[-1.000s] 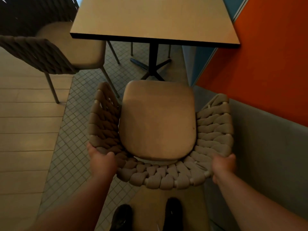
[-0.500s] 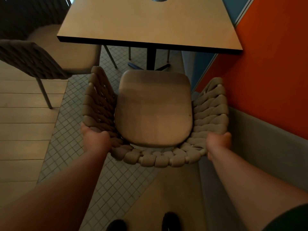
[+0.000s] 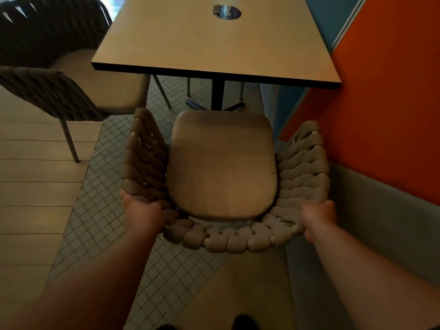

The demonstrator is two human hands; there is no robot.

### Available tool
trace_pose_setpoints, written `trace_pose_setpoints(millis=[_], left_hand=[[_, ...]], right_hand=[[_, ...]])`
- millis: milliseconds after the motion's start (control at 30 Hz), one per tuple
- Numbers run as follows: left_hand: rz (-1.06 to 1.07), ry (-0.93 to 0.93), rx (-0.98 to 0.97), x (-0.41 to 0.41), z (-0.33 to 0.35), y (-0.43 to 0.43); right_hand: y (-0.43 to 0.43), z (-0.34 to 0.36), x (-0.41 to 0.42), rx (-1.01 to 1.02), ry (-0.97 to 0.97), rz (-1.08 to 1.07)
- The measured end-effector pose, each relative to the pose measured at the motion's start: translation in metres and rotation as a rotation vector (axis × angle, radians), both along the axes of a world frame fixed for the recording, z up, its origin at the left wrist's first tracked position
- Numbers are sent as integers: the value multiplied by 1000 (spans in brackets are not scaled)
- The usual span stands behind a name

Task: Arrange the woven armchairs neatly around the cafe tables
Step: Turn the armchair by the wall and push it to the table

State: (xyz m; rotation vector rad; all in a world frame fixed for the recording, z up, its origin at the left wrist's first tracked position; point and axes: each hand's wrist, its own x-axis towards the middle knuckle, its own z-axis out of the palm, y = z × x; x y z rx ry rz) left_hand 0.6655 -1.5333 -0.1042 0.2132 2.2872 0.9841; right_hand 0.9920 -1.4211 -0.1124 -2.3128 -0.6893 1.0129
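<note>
Fingers of both your hands curl over the woven back rim of the armchair (image 3: 221, 167): your left hand (image 3: 140, 213) grips its rear left corner, your right hand (image 3: 317, 219) its rear right, fingertips hidden in the weave. The chair faces the cafe table (image 3: 214, 44), close before it, beside the orange wall (image 3: 392, 115). A round dark sticker (image 3: 229, 13) lies on the tabletop, its writing too blurred to read.

Arms outstretched, left hand (image 3: 141, 210) and right hand (image 3: 318, 216) tight on armchair (image 3: 223, 241) rim
</note>
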Motion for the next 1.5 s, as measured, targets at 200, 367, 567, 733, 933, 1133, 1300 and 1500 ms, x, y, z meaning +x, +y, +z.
trace_pose_setpoints(millis=[200, 367, 567, 733, 933, 1133, 1300, 1500], left_hand=[[-17, 30, 38, -2, -6, 21], [-16, 20, 39, -1, -8, 29], [-370, 229, -310, -16, -3, 20], [-1632, 692, -414, -24, 14, 27], [-1602, 923, -384, -19, -3, 32], [-1603, 903, -393, -17, -4, 10], [-1618, 887, -381, -14, -2, -3], [-1611, 887, -371, -14, -5, 9]], right_hand=[[18, 2, -1, 7, 4, -7], [32, 2, 0, -14, -1, 6], [27, 10, 20, -40, -83, 360], [37, 31, 25, -190, -841, 1814], [38, 23, 18, -44, -997, 1856], [16, 14, 27, 33, -1015, 1849], [0, 13, 35, 13, -991, 1868], [16, 14, 34, 57, -979, 1864]])
